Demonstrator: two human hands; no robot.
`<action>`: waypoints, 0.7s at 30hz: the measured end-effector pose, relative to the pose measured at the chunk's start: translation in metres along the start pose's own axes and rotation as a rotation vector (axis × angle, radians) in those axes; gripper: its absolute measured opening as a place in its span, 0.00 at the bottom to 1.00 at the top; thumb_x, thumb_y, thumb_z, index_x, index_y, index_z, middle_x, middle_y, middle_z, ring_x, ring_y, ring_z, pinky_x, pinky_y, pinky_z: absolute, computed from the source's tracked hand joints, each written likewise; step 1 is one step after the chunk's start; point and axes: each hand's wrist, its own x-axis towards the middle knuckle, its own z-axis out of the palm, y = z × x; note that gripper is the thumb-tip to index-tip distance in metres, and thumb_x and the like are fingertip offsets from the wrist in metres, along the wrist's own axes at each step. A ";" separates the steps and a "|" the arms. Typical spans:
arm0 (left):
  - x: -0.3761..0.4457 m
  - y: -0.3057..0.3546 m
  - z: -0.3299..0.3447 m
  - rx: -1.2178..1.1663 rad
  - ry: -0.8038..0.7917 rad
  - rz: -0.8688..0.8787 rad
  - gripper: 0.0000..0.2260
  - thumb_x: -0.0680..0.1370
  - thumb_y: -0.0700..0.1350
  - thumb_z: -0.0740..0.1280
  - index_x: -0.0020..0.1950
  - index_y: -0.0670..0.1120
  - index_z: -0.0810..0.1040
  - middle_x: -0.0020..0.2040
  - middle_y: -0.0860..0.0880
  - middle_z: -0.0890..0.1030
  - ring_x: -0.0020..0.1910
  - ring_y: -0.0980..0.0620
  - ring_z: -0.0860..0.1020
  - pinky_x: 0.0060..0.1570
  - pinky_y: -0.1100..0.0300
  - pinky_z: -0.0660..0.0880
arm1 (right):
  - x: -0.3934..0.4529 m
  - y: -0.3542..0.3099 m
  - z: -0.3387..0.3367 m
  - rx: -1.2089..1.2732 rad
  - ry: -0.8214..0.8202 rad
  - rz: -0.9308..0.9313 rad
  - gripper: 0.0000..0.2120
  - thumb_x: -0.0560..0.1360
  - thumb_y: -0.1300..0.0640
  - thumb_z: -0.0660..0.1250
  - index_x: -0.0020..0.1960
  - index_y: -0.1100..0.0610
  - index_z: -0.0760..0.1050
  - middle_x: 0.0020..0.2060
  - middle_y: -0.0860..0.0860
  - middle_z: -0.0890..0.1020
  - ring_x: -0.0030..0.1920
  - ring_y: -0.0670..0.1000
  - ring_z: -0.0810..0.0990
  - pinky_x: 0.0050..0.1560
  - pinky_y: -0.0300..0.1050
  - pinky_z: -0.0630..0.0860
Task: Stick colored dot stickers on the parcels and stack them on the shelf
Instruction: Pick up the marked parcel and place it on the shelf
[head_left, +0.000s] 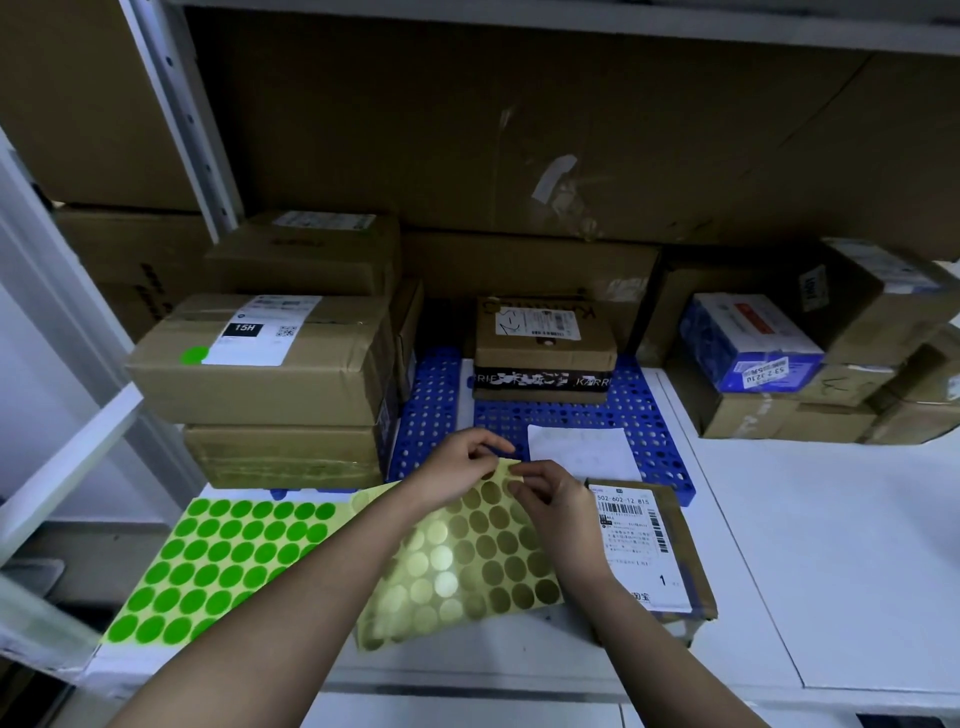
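Observation:
A sheet of gold dot stickers (467, 561) is lifted above the white shelf surface. My left hand (457, 467) pinches its top edge. My right hand (550, 499) has its fingertips on a dot at the top corner of that sheet. A sheet of green dot stickers (218, 566) lies flat at the left. A flat brown parcel with a white shipping label (649, 551) lies just right of my right wrist. On the left, a stacked brown parcel (270, 353) carries a green dot (193, 355).
A blue perforated mat (644, 415) covers the middle of the shelf, with a white paper (582, 452) and a taped brown box (543, 343) on it. Boxes, one blue and white (748, 343), are piled at the right. Large cartons line the back. A metal upright (176, 104) stands left.

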 end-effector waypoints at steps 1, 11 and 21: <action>0.000 0.000 0.000 -0.003 0.001 0.000 0.11 0.78 0.35 0.60 0.55 0.46 0.79 0.43 0.54 0.77 0.43 0.57 0.75 0.43 0.66 0.70 | 0.000 -0.001 0.000 -0.002 0.003 -0.008 0.06 0.74 0.59 0.72 0.49 0.51 0.79 0.35 0.39 0.81 0.38 0.37 0.80 0.37 0.31 0.73; 0.002 -0.003 0.001 0.038 0.017 -0.005 0.11 0.78 0.36 0.61 0.51 0.49 0.79 0.49 0.40 0.79 0.45 0.49 0.76 0.44 0.60 0.70 | -0.002 0.000 0.001 -0.092 0.053 -0.077 0.03 0.74 0.59 0.71 0.46 0.51 0.79 0.37 0.42 0.81 0.37 0.38 0.79 0.36 0.26 0.69; 0.005 -0.005 0.006 0.043 0.012 -0.005 0.09 0.79 0.36 0.61 0.50 0.47 0.79 0.44 0.51 0.79 0.43 0.57 0.77 0.43 0.67 0.73 | -0.001 0.003 0.002 -0.275 0.029 -0.091 0.09 0.75 0.56 0.69 0.55 0.50 0.78 0.45 0.46 0.81 0.41 0.46 0.79 0.40 0.42 0.74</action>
